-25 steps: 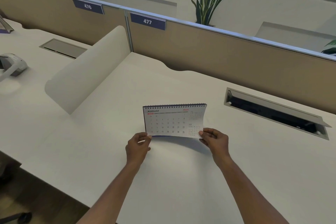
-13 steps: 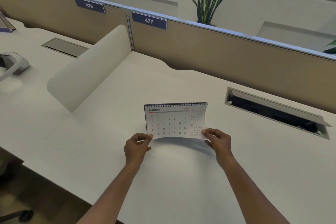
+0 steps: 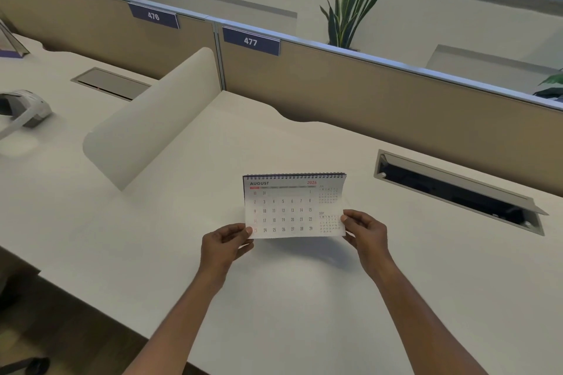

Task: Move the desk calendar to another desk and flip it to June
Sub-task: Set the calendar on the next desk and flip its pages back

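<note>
A spiral-bound desk calendar [image 3: 289, 207] faces me with the AUGUST 2026 page showing, held just above the white desk [image 3: 274, 298] marked 477. My left hand [image 3: 224, 245] pinches the page's lower left corner. My right hand [image 3: 365, 233] pinches its lower right edge. The front page is lifted off the stand and curves a little; the stand behind it is hidden.
A white curved divider [image 3: 152, 125] separates this desk from the left desk, where a white device [image 3: 24, 109] lies. An open cable tray [image 3: 457, 192] sits at the right rear. Beige partitions with labels 476 [image 3: 154, 16] and 477 [image 3: 250, 41] back the desks.
Both hands have raised the August page's bottom edge slightly, so the page stands more upright toward me. My grip on its two lower corners is unchanged.
</note>
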`<state>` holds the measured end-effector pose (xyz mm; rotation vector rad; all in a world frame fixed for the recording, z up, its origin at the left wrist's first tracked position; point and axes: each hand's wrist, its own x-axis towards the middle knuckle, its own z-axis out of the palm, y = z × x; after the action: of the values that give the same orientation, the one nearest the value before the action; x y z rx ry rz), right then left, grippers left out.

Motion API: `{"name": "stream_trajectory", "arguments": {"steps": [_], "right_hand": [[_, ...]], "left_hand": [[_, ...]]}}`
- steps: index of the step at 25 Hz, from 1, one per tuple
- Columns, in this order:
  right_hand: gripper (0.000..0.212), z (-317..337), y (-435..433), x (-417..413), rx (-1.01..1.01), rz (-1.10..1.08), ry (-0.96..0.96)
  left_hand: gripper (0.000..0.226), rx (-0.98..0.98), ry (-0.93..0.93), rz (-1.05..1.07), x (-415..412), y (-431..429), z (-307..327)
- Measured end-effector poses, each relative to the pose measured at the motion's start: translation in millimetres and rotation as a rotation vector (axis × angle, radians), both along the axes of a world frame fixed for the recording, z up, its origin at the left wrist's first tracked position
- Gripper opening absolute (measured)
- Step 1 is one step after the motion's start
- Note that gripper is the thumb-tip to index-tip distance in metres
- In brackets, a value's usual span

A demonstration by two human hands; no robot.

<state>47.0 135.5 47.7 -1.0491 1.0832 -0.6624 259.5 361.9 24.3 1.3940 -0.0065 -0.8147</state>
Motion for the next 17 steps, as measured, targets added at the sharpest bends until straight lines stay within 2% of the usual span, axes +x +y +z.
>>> {"name": "stream_trajectory", "arguments": {"steps": [4,12,17], "right_hand": [[0.007,9.1,6.3,-3.0,0.03,0.017,-0.056],[0.015,31.6,9.7,-5.2,-0.018,-0.026,-0.104],[0.01,47.5,10.1,-4.4,-0.02,-0.047,-0.155]], "left_hand": [[0.016,-0.032,0.051,-0.072,5.2,2.0,13.6],[0.023,-0.012,-0.032,-0.079,12.7,2.3,32.9],[0.029,-0.032,-0.069,-0.07,10.9,3.2,42.5]]}}
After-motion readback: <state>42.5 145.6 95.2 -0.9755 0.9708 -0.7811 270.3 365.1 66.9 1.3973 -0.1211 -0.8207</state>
